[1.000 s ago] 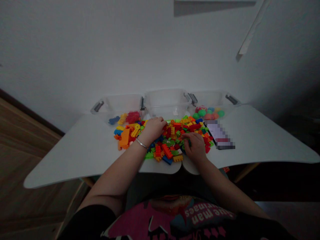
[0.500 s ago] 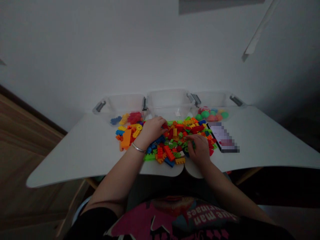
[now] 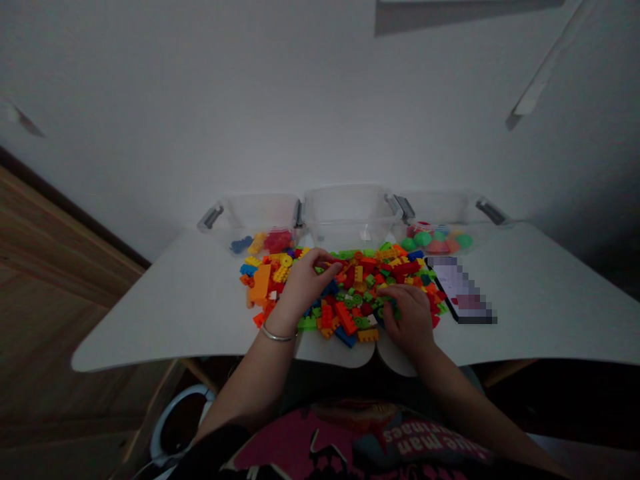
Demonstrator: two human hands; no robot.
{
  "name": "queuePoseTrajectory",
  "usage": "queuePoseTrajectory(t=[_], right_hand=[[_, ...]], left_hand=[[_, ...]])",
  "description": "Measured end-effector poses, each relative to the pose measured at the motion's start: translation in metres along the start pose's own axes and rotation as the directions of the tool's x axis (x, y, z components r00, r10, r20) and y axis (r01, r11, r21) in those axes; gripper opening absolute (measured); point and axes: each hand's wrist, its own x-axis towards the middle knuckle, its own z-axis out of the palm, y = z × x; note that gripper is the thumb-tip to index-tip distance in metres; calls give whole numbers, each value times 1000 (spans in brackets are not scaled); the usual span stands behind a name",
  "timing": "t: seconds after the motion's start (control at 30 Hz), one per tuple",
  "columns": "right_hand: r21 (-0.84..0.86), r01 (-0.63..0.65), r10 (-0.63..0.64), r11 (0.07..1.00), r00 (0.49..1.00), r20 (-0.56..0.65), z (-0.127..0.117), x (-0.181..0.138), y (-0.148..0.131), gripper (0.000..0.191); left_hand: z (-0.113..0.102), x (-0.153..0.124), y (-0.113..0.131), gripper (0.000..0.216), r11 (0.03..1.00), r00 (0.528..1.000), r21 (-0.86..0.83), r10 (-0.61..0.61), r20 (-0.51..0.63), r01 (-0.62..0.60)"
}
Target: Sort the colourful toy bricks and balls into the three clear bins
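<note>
A heap of plastic building bricks (image 3: pixel 346 317) in red, orange, yellow, green and blue covers the middle of the table. My left hand (image 3: pixel 306 279), with a silver bangle on the wrist, reaches over the heap's left half. Its thumb and fingers come together at the tips beside red pieces; what they grip, if anything, I cannot make out. At the right of the heap, my right hand (image 3: pixel 411 317) is curled, with green and dark blue showing between thumb and fingers. Whether these pieces are held or lie behind is unclear. Small green wheel-like pieces (image 3: pixel 349 301) lie between the hands.
Along the wall stand three clear plastic bins: the left bin (image 3: pixel 260 207) holds blue, yellow and red pieces, the middle bin (image 3: pixel 350 203) stands between, and the right bin (image 3: pixel 440 207) holds coloured round pieces. A phone (image 3: pixel 457 283) lies right of the heap on the white table (image 3: pixel 540 293).
The view has shifted, so the table sits lower and further right. My left thumb has stretched forward toward its fingertips. My right hand keeps nearly the same pose over the bricks.
</note>
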Motion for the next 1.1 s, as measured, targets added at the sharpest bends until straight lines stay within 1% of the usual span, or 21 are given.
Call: queuePoseTrajectory(t=[0.1,0.17,0.23,0.3,0.4,0.47,0.5,0.57,0.63,0.67,0.7,0.77,0.83,0.87,0.93,1.0,1.1], right_hand=[[-9,-2,2,1000,1000,14,1,1,0,25],[-15,-1,1,1000,1000,25,2,2,0,24],[-15,-2,3,1000,999,35,3,2,0,23],[-13,-9,9,1000,999,46,4,2,1,21],[-1,-15,15,1000,998,58,6,2,2,21],[8,-18,17,1000,998,61,7,2,2,22],[12,-21,20,1000,998,62,7,2,3,22],[20,-28,27,999,998,63,7,3,4,21],[33,-30,28,999,997,67,7,3,5,21],[38,-30,27,999,997,69,7,2,5,20],[41,-30,27,999,997,72,7,2,5,20],[43,-28,25,999,997,72,6,1,6,20],[43,-25,22,999,997,70,6,1,7,20],[44,-24,20,999,997,71,6,0,7,20],[47,-23,19,999,997,79,7,0,7,21],[54,-19,15,998,996,83,7,0,7,21],[69,7,-11,998,998,64,8,-1,8,22]], left_hand=[[6,2,-4,16,987,999,-158,-33,-41,26],[7,3,-7,19,982,997,-188,-40,-66,27],[3,5,-10,21,982,995,-187,-33,-99,13],[-7,9,-12,25,984,986,-179,-11,-169,-20],[-32,22,-13,29,984,955,-155,37,-295,-86],[-55,35,-14,30,985,912,-122,62,-406,-121],[-66,42,-14,31,987,879,-90,77,-471,-135],[-87,56,-16,33,989,794,4,119,-596,-145],[-102,67,-21,35,983,746,145,181,-641,-113],[-107,72,-23,37,975,743,208,197,-639,-80],[-111,75,-27,38,964,755,264,199,-625,-36],[-113,79,-34,35,924,813,376,167,-558,69],[-112,81,-39,33,849,868,500,111,-484,170],[-110,81,-41,32,801,887,561,85,-455,210],[-106,81,-43,32,701,905,658,43,-424,275],[-103,80,-42,35,617,908,720,19,-418,319],[-100,80,-41,41,530,912,769,-20,-410,358]])
